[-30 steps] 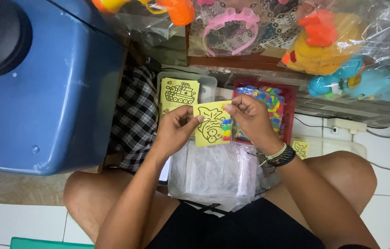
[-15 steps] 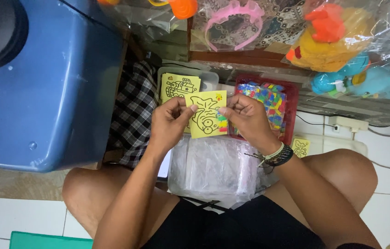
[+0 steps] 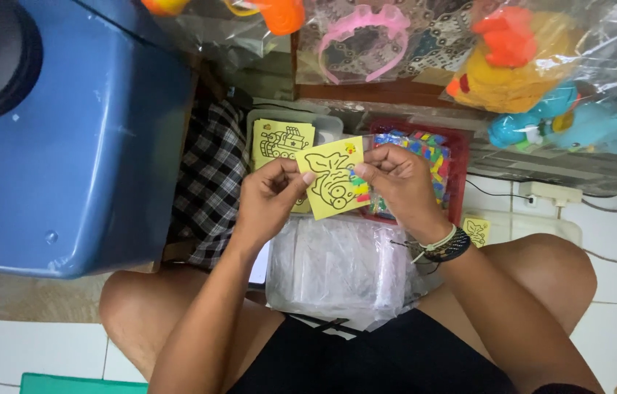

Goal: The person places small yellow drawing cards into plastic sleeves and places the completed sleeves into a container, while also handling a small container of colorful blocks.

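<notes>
Now the yellow fish card [image 3: 330, 179] sits tilted clockwise versus a second ago, pinched by left hand [image 3: 272, 197] fingers at 9 o'clock, right hand [image 3: 396, 182] fingers at 3, above the plastic bag [image 3: 338, 266].

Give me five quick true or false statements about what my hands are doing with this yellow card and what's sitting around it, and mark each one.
1. Both hands hold the yellow fish card. True: the left hand pinches its left edge, the right hand its right edge.
2. The card lies flat on the floor. False: it is held up above the clear plastic bags.
3. A yellow card with a ship drawing lies in the clear tub behind the left hand. True.
4. The red tray is empty. False: it holds small multicoloured packets.
5. The right wrist is bare. False: it wears bracelets.
</notes>
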